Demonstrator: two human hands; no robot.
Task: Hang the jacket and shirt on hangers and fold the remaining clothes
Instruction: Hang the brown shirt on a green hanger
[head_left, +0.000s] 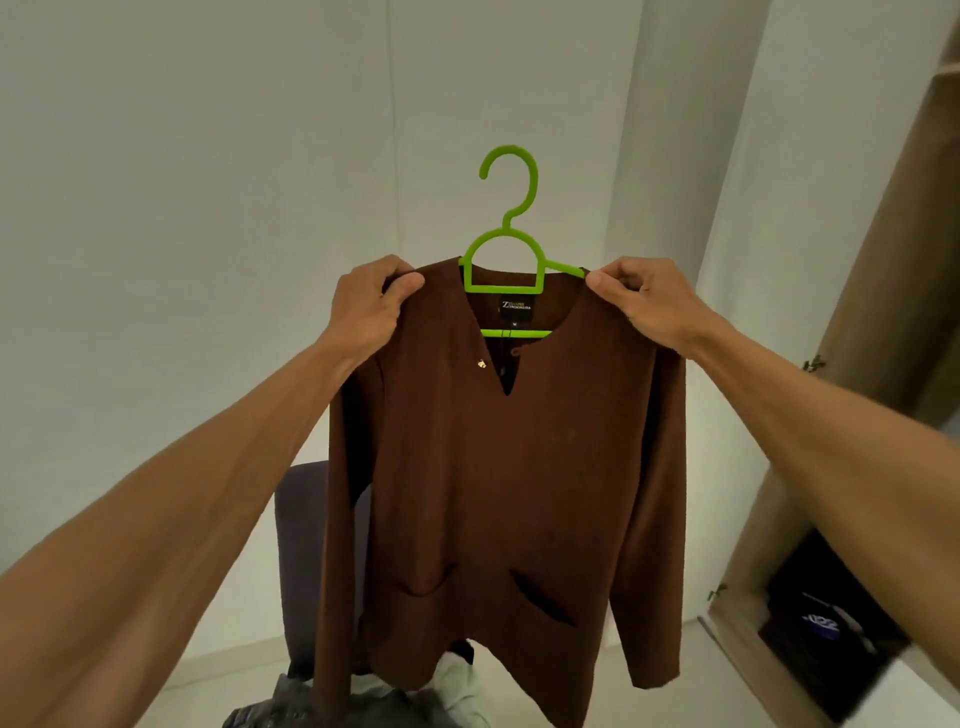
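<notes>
Brown shirt (509, 467) held up in mid-air before a pale wall, draped on green hanger (506, 244) with hook free, not yet hung. Not fully seated: right hanger arm showing above the cloth. Soft, limp and light by the look, with slack sleeves; judged prone to slipping off if tilted. Pinched at both shoulders, by left hand (371, 306) and right hand (644, 301), each closed on fabric. Safest hold judged at shoulders or hanger neck. Below: dark chair (301, 561), heaped grey clothes (363, 701), unfolded. At right: open wardrobe (883, 291).
</notes>
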